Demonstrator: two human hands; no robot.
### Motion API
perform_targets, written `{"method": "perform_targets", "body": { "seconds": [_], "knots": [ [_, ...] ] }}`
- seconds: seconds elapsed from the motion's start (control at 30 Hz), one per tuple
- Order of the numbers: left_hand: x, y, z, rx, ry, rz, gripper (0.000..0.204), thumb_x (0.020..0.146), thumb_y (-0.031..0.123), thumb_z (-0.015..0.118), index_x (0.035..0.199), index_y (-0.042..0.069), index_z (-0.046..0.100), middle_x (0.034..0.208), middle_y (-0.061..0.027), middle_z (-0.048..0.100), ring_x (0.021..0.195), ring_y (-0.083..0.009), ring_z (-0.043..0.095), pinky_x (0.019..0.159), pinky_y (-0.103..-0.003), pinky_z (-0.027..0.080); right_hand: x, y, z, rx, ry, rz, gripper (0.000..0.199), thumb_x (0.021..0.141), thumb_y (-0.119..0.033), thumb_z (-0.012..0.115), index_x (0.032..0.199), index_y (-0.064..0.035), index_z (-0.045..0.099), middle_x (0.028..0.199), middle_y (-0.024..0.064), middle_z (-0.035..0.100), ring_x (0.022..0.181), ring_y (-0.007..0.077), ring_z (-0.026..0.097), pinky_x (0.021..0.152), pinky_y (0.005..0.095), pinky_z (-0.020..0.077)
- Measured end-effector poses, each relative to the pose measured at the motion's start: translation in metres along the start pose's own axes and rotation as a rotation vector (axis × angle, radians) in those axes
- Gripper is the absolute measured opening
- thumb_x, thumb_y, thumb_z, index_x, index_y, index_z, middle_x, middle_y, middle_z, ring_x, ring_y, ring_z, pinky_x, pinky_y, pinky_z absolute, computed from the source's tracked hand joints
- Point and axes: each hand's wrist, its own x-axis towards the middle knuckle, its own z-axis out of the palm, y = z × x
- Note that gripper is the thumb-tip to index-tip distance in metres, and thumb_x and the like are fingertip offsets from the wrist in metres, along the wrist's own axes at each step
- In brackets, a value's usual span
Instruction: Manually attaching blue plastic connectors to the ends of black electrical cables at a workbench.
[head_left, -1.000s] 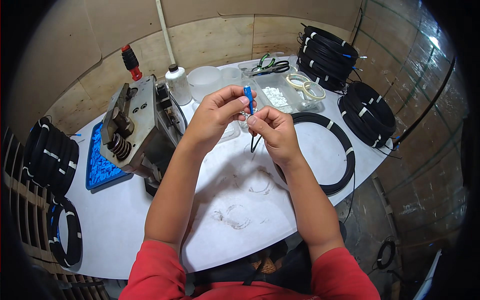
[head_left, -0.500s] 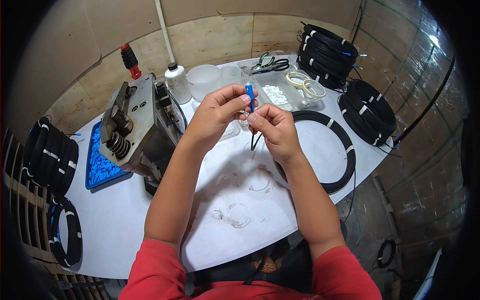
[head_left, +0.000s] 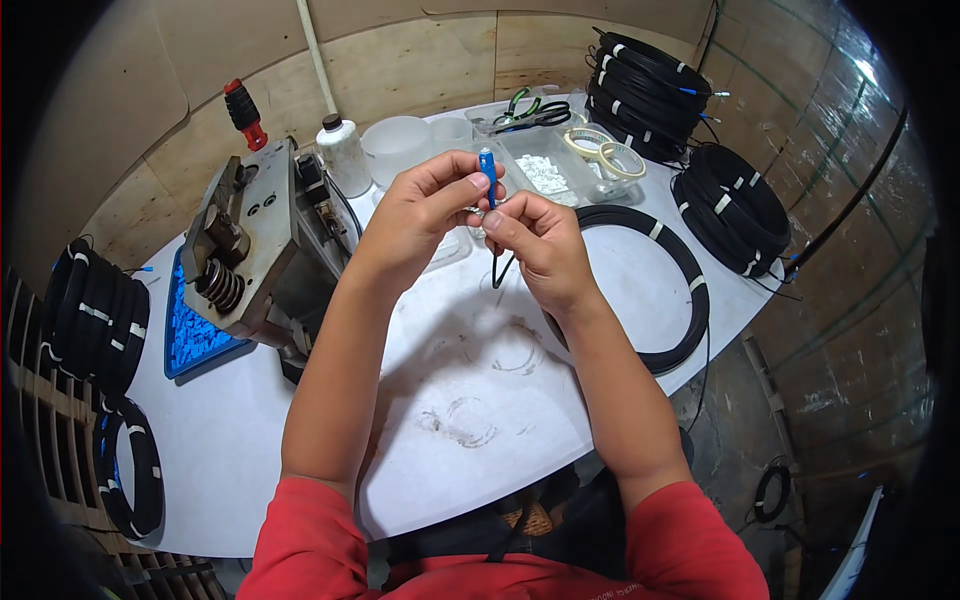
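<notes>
Very little is changing across the three moments. The left hand (head_left: 425, 210) is closing its thumb and forefinger a touch more firmly around the small blue plastic connector (head_left: 487, 172), which is standing a little more upright than a second ago. The right hand (head_left: 535, 245) is nudging slightly towards the left hand, its fingertips (head_left: 493, 220) pressing in just beneath the connector, where the thin black cable (head_left: 499, 272) is hanging down.
</notes>
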Motion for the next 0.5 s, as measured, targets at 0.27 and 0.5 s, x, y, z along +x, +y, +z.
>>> {"method": "perform_targets", "body": {
  "seconds": [0.27, 0.5],
  "knots": [
    [0.0024, -0.0039, -0.0041, -0.014, -0.038, 0.017, 0.022, 0.093, 0.017, 0.059, 0.108, 0.002, 0.062, 0.093, -0.0018, 0.063, 0.083, -0.0079, 0.056, 0.075, -0.023, 0.045, -0.0004, -0.0038, 0.0013, -0.008, 0.0, 0.001, 0.013, 0.087, -0.014, 0.069, 0.081, -0.0032, 0.063, 0.072, 0.0003, 0.06, 0.066, 0.0058, 0.052, 0.061, 0.0217, 0.0431],
    [0.0016, -0.0029, -0.0036, 0.006, -0.024, 0.014, 0.022, 0.093, 0.018, 0.059, 0.108, 0.002, 0.063, 0.093, -0.0015, 0.063, 0.083, -0.0075, 0.056, 0.074, -0.023, 0.045, 0.0, -0.0015, 0.0019, -0.008, 0.006, -0.006, 0.013, 0.086, -0.014, 0.069, 0.081, -0.0031, 0.063, 0.072, 0.0005, 0.06, 0.066, 0.0058, 0.051, 0.061, 0.0216, 0.0428]
  ]
}}
